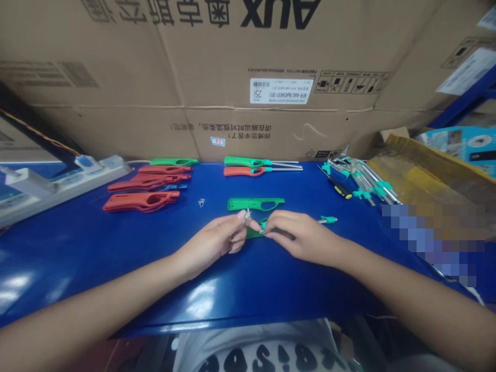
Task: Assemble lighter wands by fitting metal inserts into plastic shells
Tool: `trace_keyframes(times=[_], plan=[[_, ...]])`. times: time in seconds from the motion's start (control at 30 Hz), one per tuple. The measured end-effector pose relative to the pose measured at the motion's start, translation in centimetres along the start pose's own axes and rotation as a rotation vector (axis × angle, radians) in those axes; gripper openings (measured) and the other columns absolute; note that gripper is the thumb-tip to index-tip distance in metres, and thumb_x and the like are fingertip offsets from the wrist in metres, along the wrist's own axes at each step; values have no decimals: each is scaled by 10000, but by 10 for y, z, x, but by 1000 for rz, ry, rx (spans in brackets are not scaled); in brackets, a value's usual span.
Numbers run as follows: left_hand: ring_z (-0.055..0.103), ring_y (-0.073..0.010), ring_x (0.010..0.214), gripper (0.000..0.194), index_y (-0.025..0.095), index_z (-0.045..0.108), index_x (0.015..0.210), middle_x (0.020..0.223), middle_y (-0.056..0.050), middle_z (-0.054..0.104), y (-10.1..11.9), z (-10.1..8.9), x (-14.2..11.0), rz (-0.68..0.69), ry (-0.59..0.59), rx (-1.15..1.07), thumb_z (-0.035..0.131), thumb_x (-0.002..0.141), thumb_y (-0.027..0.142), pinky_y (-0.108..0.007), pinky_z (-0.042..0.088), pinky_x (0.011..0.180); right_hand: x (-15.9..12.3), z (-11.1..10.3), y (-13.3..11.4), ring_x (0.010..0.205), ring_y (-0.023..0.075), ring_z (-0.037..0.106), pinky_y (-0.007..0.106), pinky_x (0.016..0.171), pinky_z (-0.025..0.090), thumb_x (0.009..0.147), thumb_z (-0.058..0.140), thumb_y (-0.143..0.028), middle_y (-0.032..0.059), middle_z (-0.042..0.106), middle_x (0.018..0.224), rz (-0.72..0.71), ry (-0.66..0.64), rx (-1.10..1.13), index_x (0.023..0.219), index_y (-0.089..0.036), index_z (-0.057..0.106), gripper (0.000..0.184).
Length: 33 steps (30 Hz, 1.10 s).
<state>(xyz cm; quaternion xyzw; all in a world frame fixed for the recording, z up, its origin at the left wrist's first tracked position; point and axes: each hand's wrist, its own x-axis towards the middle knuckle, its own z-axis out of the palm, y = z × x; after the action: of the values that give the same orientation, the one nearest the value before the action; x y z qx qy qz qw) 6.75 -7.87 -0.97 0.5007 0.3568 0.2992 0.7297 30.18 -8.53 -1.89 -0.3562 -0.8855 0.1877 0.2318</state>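
My left hand is closed around a slim metallic piece with a small pale tip pointing up. Close by on the right, my right hand pinches something tiny over a green lighter half-shell, which both hands largely cover. What sits between those right fingertips is too small to name. Beyond my right hand, a teal-ended metal tube pokes out; its other end is hidden. Just behind the hands lies another green half-shell with a trigger-loop opening.
Red lighter shells lie at left, near small screws. Two lighters with metal tubes rest at the back. A screwdriver and several teal-ended tubes are at right. A power strip and large carton border the blue table.
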Motion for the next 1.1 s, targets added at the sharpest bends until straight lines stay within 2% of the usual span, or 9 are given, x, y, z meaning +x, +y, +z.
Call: trace_keyframes(times=[0.13,0.2,0.33,0.47,0.6,0.83,1.0,1.1], plan=[[255,-93,571,437,110,678,911,645,59,279,-1,-2,2,-19,-19,-37,623,925,543,-251,212,542,2,0,3,561,102,523,229,578,423,954,605,-283,-17,606,661,173,47,180,907,-191,685,131],[227,-92,557,427,117,670,891,635,64,258,0,-3,1,-37,-22,-38,610,932,538,-250,190,531,4,1,6,522,84,461,214,527,373,930,627,-307,-42,541,604,237,25,275,880,-180,687,149],[177,-90,497,492,145,603,698,567,68,226,5,-4,0,-121,-73,-26,514,960,552,-267,152,501,6,0,10,528,75,412,206,509,338,901,654,-357,-55,492,589,310,-31,459,865,-161,678,201],[209,-106,481,471,182,445,510,493,30,290,8,-5,-2,-123,-76,-62,471,929,395,-282,196,499,8,-1,12,549,70,427,207,525,354,868,691,-411,-36,546,634,357,-44,611,855,-147,654,266],[217,-116,472,439,196,399,438,461,12,272,10,-7,-4,-136,-99,-91,460,852,330,-295,174,479,9,-3,14,572,74,461,212,540,379,849,714,-433,-6,615,695,392,-88,666,863,-147,653,292],[207,-128,499,355,198,407,427,490,4,249,13,-11,-8,-194,-99,-75,489,757,300,-289,136,464,8,-5,15,578,82,458,228,560,399,857,705,-422,-8,602,695,380,-121,636,877,-151,673,273],[177,-112,490,437,199,399,536,550,23,261,19,-7,-10,-214,-132,-42,437,881,465,-273,125,451,9,-6,13,582,82,480,227,566,411,843,720,-427,-4,620,701,385,-114,652,872,-152,667,282],[196,-104,497,380,196,402,618,601,32,282,19,-6,-10,-147,-126,-38,430,903,445,-256,140,449,10,-6,13,591,84,504,226,577,425,828,734,-422,-2,632,705,400,-109,677,864,-152,666,280]])
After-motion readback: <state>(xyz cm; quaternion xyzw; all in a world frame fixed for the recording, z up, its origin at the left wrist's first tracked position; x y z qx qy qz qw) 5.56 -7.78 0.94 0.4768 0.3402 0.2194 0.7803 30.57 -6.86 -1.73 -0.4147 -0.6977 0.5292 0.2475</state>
